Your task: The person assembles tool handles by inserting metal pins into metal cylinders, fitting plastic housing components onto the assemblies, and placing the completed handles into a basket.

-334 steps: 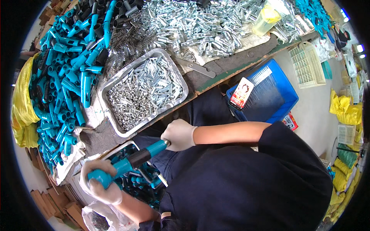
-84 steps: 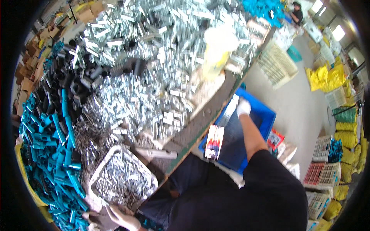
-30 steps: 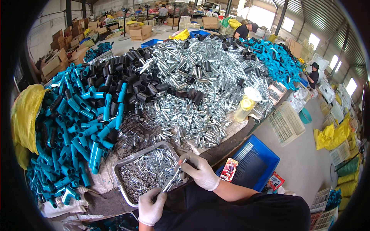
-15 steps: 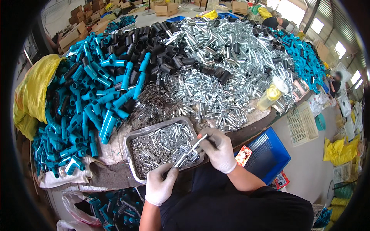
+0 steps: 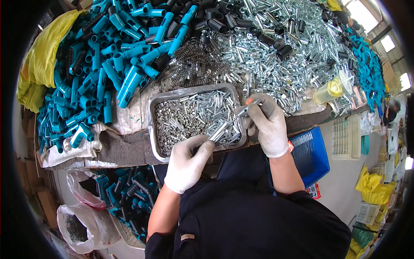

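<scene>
A worktop (image 5: 123, 149) carries heaps of teal tubes (image 5: 128, 86), dark springs (image 5: 196, 56) and silver parts (image 5: 269, 71), with a cup (image 5: 332, 90) near its right edge. Over the right side of a tray (image 5: 152, 129) of small metal pieces, the gloved left hand (image 5: 186, 166) pinches a metal tube (image 5: 219, 131); the gloved right hand (image 5: 271, 129) grips a pin (image 5: 241, 111) just beyond it. Whether the two join, I cannot tell. A blue bin (image 5: 321, 162) sits below the worktop, beside the right forearm.

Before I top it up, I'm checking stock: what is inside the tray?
The tray holds stubby pieces, mostly left, and longer metal pins, mostly right. They hide most of its floor; the left hand covers part of the near side.
</scene>
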Demonstrator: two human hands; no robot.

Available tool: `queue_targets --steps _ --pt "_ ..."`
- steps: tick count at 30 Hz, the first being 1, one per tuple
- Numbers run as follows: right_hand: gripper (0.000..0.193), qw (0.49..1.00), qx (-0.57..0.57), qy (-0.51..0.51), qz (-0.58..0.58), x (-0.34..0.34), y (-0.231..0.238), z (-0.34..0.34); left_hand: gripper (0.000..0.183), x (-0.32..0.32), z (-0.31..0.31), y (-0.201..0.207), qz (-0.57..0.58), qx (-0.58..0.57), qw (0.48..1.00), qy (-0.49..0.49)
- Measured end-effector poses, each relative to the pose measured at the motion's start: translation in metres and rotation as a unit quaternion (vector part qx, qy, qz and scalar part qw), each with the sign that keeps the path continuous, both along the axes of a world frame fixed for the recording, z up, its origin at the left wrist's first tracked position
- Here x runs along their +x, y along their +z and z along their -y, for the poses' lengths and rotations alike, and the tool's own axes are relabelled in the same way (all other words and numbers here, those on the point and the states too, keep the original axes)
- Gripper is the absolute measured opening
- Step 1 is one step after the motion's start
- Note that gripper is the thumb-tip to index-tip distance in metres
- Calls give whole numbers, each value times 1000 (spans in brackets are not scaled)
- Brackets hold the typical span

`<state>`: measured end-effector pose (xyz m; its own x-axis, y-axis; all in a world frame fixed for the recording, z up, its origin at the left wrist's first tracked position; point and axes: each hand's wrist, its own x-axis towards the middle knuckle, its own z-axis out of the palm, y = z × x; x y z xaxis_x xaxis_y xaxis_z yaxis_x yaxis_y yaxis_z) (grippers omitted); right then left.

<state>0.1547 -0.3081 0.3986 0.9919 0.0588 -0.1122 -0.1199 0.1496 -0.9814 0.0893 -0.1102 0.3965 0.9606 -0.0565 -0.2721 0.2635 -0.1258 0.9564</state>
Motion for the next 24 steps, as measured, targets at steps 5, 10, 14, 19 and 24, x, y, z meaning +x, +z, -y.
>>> queue_targets --steps 5,10,14,19,24 --pt "17 997 56 18 -42 4 -2 4 33 3 -5 2 -58 -65 995 -43" --pt "13 997 34 48 -47 11 -5 11 29 4 -6 6 -73 -39 996 -44" --pt "17 997 42 46 -47 10 -2 7 27 3 -7 2 -56 -13 997 -47" --pt "17 995 52 55 -57 12 -7 6 26 1 -6 1 -43 20 998 -32" --pt "18 999 11 42 -21 11 -9 4 26 2 -3 -1 -29 44 999 -12"
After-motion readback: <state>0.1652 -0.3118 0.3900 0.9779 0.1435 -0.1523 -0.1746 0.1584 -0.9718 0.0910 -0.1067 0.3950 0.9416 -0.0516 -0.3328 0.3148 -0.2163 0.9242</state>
